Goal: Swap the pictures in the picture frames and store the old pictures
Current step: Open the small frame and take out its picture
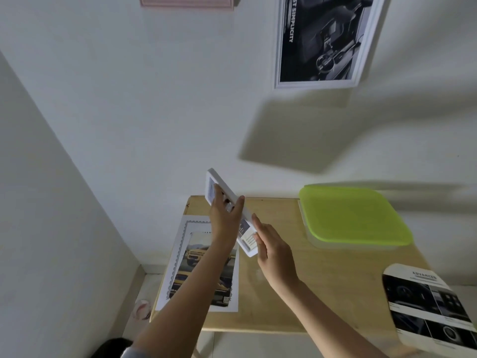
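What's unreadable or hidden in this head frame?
- White frame, head view: seen edge-on and partly covered by left hand and right hand; its picture is unreadable.
- Pink frame: cut by top edge.
- Box under green lid: contents hidden.
- Leaflet: cut by right edge.

We see a pale wood-grain desk (322, 293). On it, the box lid (353, 215) is bright lime green over a whitish box. Left of the lid, a white sheet with a grey scalloped border (178, 254) lies under a print of a yellow car (206, 267). Right of and below the lid, a white card (428, 303) carries black photo panels. Above the lid, on the white wall, a white-framed poster (322, 40) is black and grey, and a pink frame (185, 1) hangs further left. The held frame (232, 208) is white.
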A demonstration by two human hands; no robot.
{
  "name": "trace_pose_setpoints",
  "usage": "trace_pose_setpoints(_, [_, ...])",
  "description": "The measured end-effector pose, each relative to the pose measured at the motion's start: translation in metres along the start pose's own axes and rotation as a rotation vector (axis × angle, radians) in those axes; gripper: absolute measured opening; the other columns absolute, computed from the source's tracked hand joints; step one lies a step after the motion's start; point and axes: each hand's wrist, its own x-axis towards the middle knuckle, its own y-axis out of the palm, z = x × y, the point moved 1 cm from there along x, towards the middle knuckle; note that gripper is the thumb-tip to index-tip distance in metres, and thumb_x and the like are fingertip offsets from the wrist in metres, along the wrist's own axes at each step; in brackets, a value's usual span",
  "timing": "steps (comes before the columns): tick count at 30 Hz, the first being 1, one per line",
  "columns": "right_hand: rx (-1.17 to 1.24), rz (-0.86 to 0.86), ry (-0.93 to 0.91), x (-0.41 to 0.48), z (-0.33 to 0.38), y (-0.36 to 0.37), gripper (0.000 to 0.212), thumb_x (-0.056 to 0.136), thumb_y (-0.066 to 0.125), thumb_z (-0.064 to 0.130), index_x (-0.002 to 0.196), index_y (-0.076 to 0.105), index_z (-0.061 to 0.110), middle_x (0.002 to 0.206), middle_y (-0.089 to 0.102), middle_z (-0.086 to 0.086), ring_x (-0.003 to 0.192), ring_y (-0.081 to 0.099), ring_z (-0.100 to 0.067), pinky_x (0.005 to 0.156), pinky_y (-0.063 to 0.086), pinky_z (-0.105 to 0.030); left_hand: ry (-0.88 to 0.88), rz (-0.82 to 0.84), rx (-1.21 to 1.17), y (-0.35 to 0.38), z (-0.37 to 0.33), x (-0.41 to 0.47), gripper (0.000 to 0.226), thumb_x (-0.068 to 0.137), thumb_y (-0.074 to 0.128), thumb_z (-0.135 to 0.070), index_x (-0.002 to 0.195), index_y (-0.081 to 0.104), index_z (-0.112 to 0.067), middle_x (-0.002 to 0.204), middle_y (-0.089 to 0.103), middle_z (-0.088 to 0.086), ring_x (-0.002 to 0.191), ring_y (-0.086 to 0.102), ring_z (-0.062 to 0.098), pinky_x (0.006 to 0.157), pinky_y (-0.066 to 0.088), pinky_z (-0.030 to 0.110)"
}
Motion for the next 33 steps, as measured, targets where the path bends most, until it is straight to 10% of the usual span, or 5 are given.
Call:
trace_pose_setpoints(5, [0.015,0.044,-0.026,0.004,0.003,0.007,0.040,0.093,0.042,0.021,0.133,0.045,0.019,0.101,0.065,0.003,0.073,0.062,-0.010,0.056,0.053,-0.022,-0.034,-0.044,0.036,-0.009,0.014,0.012,0.062,0.092,0.053,-0.012,0.145,0.022,-0.013,0.086,0.054,-0.001,0.083,0.060,0.019,0.072,0.055,0.031])
trace_pose_setpoints(10, [0.314,0.083,0.108,0.007,0.015,0.026,0.034,0.090,0.054,0.026,0.122,0.057,0.017,0.111,0.064,0.004,0.095,0.062,-0.004,0.080,0.053,-0.023,-0.059,-0.084,0.128,-0.023,0.028,0.019,0.062,0.095,0.040,-0.008,0.149,0.008,-0.012,0.062,0.035,0.002,0.051,0.035,0.011,0.040,0.030,0.010])
trace_pose_setpoints(17, [0.504,0.075,0.287,0.014,0.011,0.042,0.024,0.090,0.053,0.010,0.112,0.062,0.006,0.100,0.066,-0.007,0.084,0.064,-0.010,0.068,0.053,-0.017,-0.111,-0.103,0.035,-0.064,0.046,0.027,0.053,0.094,0.039,-0.009,0.145,0.027,-0.016,0.091,0.061,0.008,0.071,0.056,0.015,0.058,0.050,0.025])
trace_pose_setpoints(22, [0.348,-0.032,0.556,0.018,-0.033,0.038,0.025,0.092,0.050,0.007,0.115,0.061,0.004,0.109,0.064,-0.006,0.100,0.060,-0.013,0.078,0.041,-0.004,-0.143,-0.131,-0.092,-0.088,0.060,0.022,0.042,0.094,0.038,-0.005,0.127,0.050,-0.029,0.069,0.048,0.001,0.060,0.049,0.009,0.059,0.047,0.023])
trace_pose_setpoints(33, [0.570,0.016,1.036,-0.033,-0.084,0.030,0.029,0.090,0.050,0.005,0.112,0.064,0.018,0.113,0.066,-0.007,0.106,0.060,-0.023,0.096,0.047,-0.040,-0.378,0.178,-0.100,-0.051,0.109,-0.008,0.037,0.099,0.034,-0.012,0.129,0.051,-0.022,0.102,0.066,0.005,0.088,0.063,0.021,0.076,0.053,0.039])
